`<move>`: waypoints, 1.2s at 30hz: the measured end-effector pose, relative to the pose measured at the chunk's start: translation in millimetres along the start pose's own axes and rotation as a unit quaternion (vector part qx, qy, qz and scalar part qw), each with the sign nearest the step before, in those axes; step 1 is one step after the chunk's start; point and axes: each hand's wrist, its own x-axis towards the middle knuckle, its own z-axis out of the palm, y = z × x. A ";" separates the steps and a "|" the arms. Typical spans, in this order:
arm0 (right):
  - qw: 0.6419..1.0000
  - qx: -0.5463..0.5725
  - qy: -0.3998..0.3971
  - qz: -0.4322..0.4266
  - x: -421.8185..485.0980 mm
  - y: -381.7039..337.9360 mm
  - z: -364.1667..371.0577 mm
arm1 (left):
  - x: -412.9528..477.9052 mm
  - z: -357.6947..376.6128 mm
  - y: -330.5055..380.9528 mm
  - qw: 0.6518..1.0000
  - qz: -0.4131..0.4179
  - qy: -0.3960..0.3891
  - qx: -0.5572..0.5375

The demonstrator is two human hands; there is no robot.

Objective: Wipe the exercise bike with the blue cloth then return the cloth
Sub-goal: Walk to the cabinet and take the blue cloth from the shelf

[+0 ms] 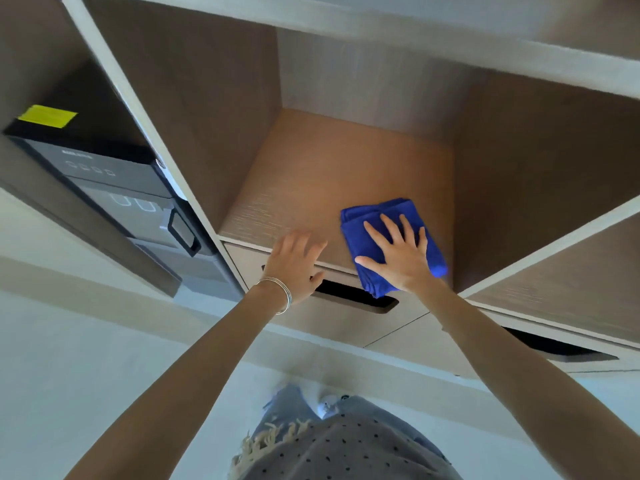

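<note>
A folded blue cloth lies at the front edge of a wooden shelf compartment, its near end hanging slightly over the edge. My right hand rests flat on top of the cloth with fingers spread. My left hand, with thin bracelets on the wrist, hovers open at the shelf's front edge just left of the cloth, holding nothing. The exercise bike is out of view.
A drawer with a dark slot handle sits directly below the shelf, and a second slot handle is at the right. A black appliance with a yellow sticker fills the compartment on the left. White floor lies beneath.
</note>
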 end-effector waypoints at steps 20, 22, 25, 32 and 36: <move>0.947 -0.123 0.233 -0.181 -4.7 11.5 12.4 | -46.4 25.7 63.9 0.987 -0.160 0.005 -0.015; 0.941 -0.133 0.241 -0.198 -4.1 12.1 12.7 | -50.5 25.8 67.3 0.983 -0.180 0.005 -0.023; 0.939 -0.133 0.236 -0.211 -4.1 10.4 10.8 | -56.6 28.2 73.2 0.980 -0.195 -0.003 -0.024; 0.931 0.011 0.114 -0.347 -18.7 48.4 19.6 | -77.8 32.8 77.3 0.975 -0.221 -0.021 -0.025; 0.933 0.095 0.101 -0.333 -14.5 51.7 18.9 | -85.2 32.2 79.8 0.972 -0.230 -0.022 -0.040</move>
